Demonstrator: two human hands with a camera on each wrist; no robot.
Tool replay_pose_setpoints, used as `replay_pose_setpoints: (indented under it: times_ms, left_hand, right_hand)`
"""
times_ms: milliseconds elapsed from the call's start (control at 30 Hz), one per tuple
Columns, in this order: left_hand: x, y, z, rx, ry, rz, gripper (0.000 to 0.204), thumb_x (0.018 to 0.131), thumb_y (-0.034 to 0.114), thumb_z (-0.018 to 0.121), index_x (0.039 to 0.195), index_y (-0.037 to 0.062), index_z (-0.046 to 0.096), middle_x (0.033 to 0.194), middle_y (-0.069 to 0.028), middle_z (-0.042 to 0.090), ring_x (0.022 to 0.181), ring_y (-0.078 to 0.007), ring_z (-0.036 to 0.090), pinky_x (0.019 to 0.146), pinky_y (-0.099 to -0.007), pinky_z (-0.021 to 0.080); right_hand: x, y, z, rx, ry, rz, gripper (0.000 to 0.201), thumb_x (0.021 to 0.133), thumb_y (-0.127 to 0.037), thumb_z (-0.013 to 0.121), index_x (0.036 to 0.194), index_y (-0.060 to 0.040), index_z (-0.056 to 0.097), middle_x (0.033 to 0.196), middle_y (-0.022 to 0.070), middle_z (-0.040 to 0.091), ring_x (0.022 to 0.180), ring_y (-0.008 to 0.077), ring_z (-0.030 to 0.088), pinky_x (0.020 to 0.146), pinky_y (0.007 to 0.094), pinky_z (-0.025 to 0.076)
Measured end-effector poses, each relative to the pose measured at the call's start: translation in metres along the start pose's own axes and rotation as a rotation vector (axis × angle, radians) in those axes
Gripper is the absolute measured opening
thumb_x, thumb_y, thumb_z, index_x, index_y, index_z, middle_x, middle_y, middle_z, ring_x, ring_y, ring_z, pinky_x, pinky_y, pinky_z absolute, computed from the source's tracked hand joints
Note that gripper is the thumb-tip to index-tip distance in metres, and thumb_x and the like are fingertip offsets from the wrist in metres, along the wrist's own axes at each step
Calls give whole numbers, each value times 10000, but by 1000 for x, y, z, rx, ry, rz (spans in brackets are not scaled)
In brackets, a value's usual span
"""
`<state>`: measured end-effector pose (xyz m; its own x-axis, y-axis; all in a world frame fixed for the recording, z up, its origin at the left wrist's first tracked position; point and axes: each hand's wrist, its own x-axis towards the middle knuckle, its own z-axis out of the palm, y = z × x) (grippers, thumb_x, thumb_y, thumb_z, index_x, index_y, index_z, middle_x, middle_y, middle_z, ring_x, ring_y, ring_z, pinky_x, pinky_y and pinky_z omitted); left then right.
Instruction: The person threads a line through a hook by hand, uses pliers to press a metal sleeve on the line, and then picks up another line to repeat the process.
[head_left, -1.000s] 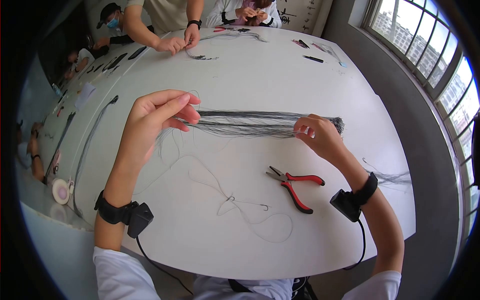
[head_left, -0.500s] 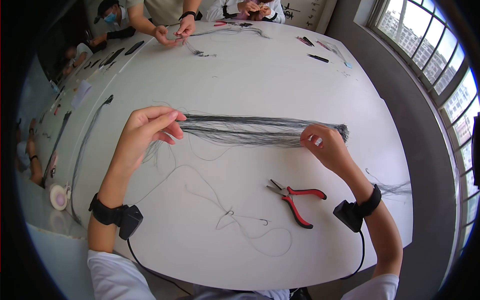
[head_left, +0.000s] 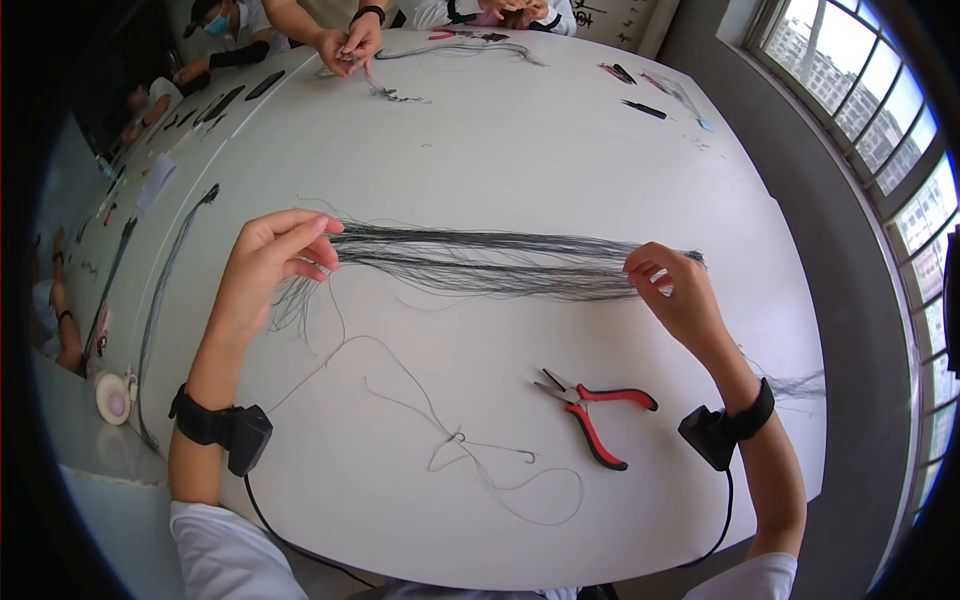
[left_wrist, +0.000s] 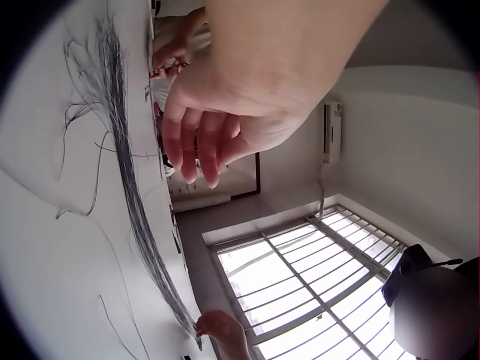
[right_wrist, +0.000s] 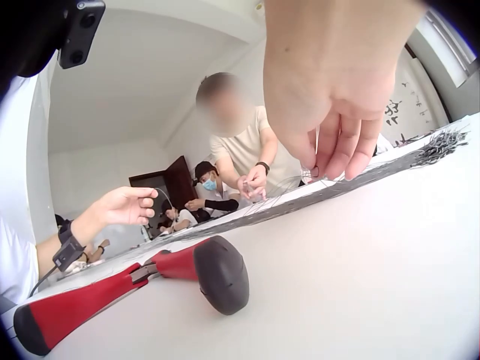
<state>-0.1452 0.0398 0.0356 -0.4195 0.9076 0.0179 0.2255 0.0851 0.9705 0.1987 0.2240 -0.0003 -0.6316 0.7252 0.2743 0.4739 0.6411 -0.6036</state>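
A long bundle of thin dark fishing lines [head_left: 480, 240] lies across the table in the head view. Its right end is a dense dark clump [right_wrist: 442, 146], plainest in the right wrist view. My left hand [head_left: 275, 258] is over the bundle's left end, thumb and fingertips pinching one fine line; in the left wrist view that line crosses from the bundle to the fingers. Near the clump, my right hand [head_left: 680, 295] has thumb and fingertips together right at the strands, pinching a line. The fingers partly hide what lies between them.
Red-and-black pliers [head_left: 572, 394] lie with their jaws apart in front of the bundle. Left of them is a loose line with small hooks [head_left: 457, 437]. More line bundles [head_left: 175, 255] lie at left, a black tool [head_left: 644, 108] at back right. Another person's hands [head_left: 348, 48] work across the table.
My hands have drawn a little farther apart, the left one leftward along the bundle and the right one toward the clump. The head view has tilted slightly. The person opposite has shifted their hands.
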Motion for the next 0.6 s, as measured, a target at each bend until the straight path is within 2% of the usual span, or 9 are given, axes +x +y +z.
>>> replay_pose_setpoints:
  times_ms: [233,333,400,533,600]
  left_hand:
    - [0,-1,-10,-11,63,5,246,905,201,521,943,-23,613,668,-19,568,623,-104,581,579,-223,463]
    - [1,-5,-17,-14,77,-4,246,906,198,519,945,-26,613,643,-3,539,598,-91,551,570,-223,455]
    - [3,-9,-21,0,72,-7,246,908,196,518,947,-27,613,629,6,518,576,-81,523,561,-224,447]
    - [5,-14,-25,-14,84,-10,247,908,196,517,954,-28,613,626,8,514,568,-78,511,556,-225,444]
    - [5,-14,-28,-22,107,-7,260,893,190,536,982,-40,617,621,2,533,570,-81,538,560,-215,461]
  right_hand:
    - [1,5,-1,-17,70,-4,110,808,21,532,869,-23,612,813,74,645,760,174,624,658,285,503]
    - [1,7,-7,-7,91,32,134,811,35,525,881,-23,624,817,61,644,743,158,617,632,275,507]
    - [2,4,-15,100,44,214,135,814,36,535,890,-17,634,816,50,644,732,138,610,599,259,509]
    - [0,11,-17,163,51,228,119,817,23,557,896,-8,640,823,55,647,723,126,604,569,244,506]
    - [0,7,-13,85,35,203,98,819,3,574,893,-2,639,832,68,650,721,140,607,580,249,513]
